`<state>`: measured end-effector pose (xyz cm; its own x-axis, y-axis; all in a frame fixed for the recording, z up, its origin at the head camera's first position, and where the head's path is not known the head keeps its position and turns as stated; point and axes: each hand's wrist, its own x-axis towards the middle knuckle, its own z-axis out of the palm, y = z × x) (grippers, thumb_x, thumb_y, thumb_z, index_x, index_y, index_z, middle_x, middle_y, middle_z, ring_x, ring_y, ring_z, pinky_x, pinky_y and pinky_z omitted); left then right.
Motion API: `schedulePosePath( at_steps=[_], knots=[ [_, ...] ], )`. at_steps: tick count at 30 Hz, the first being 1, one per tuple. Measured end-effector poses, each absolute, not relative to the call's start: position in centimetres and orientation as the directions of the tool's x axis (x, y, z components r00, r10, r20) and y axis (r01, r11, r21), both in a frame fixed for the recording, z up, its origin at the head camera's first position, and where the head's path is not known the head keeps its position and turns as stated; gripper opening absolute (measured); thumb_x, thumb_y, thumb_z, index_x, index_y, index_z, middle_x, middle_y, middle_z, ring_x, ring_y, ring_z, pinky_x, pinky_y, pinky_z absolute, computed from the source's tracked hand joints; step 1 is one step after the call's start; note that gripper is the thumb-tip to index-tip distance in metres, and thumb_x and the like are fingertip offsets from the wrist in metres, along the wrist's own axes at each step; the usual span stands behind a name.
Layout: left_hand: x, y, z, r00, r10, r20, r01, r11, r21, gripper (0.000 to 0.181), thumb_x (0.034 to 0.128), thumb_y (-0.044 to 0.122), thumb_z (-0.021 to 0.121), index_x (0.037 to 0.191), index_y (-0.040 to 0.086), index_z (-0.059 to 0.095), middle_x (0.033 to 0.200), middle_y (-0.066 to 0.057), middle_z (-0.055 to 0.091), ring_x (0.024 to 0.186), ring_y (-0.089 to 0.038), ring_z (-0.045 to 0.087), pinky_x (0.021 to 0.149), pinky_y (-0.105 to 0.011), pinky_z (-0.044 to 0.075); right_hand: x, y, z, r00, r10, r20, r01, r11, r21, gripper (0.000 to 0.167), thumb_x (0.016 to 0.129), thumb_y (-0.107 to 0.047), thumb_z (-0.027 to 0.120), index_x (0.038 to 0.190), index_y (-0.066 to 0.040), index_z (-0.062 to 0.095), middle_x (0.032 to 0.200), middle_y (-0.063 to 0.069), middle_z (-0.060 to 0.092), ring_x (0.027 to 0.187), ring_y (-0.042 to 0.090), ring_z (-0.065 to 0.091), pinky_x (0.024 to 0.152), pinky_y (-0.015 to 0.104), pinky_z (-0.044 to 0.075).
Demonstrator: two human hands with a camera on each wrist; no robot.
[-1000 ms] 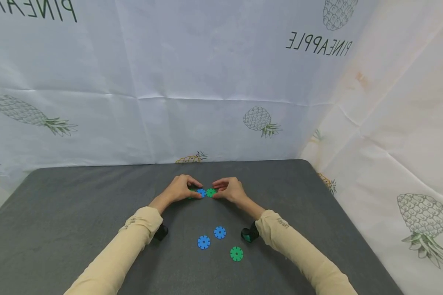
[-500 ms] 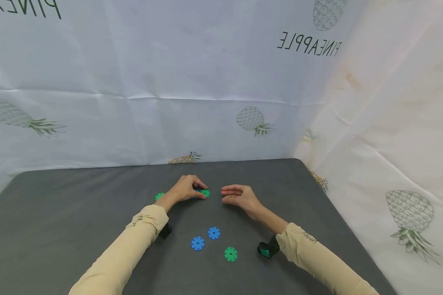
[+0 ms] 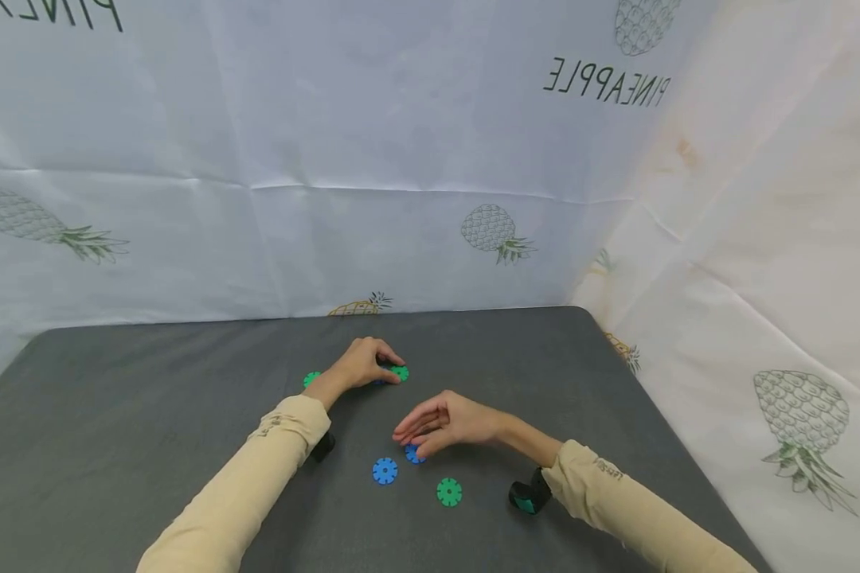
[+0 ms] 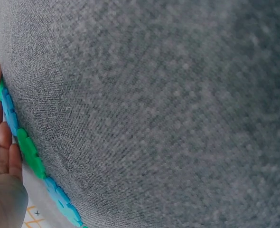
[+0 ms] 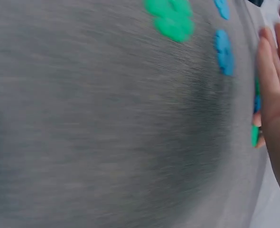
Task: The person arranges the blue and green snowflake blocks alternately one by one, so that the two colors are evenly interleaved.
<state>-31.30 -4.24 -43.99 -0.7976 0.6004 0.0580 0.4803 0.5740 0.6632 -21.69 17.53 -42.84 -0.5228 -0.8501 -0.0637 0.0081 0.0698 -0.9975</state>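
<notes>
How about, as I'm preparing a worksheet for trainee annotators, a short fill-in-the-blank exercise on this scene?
1. The left hand holds a row of discs whose colours are green and ____.
2. In the head view, the loose disc nearest the bottom edge is ____.
3. The head view shows ____ loose discs, one partly hidden by the right hand.
4. The cloth behind the table carries drawings of a fruit, the ____.

Missing words: blue; green; three; pineapple.

The right fingers (image 3: 419, 415) partly hide a blue disc (image 3: 412, 455).
</notes>
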Motion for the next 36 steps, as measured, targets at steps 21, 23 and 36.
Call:
schedulePosePath(
  at_steps=[21,23,36],
  knots=[
    [-31.4,-3.6,-43.9,-0.802,0.595,0.053,0.474,0.58,0.662,0.026,0.0789,0.016,0.08,0.103,0.007,0.076,0.104,-0.007,0.068,0.096,-0.024,0.061,0.082,-0.036,0.052,-25.4,13.2,-42.1,-0.256,-0.916,-0.309,0.036,0.311,-0.95,0.039,0.082,0.017,0.064,0.12,0.017,0.057,0.12,0.025,0.062,0.112,0.021,0.062,0.099,0.036,0.046],
    [-31.4,-3.7,-43.8,-0.803,0.594,0.048,0.47,0.582,0.663,0.026,0.0791,0.016,0.08,0.103,0.007,0.076,0.105,-0.007,0.068,0.096,-0.024,0.061,0.082,-0.036,0.052,-25.3,13.0,-42.1,-0.241,-0.921,-0.307,0.033,0.308,-0.951,0.038,0.082,0.018,0.063,0.12,0.018,0.057,0.12,0.027,0.06,0.112,0.021,0.062,0.099,0.036,0.046],
    [-31.4,-4.0,-43.8,-0.815,0.579,0.001,0.436,0.612,0.66,0.025,0.08,0.017,0.079,0.103,0.009,0.076,0.107,-0.006,0.067,0.098,-0.024,0.061,0.083,-0.036,0.051,-25.3,12.6,-41.8,-0.188,-0.939,-0.288,0.075,0.279,-0.957,0.04,0.083,0.02,0.061,0.122,0.021,0.053,0.122,0.032,0.057,0.109,0.015,0.063,0.099,0.04,0.046]
  ],
)
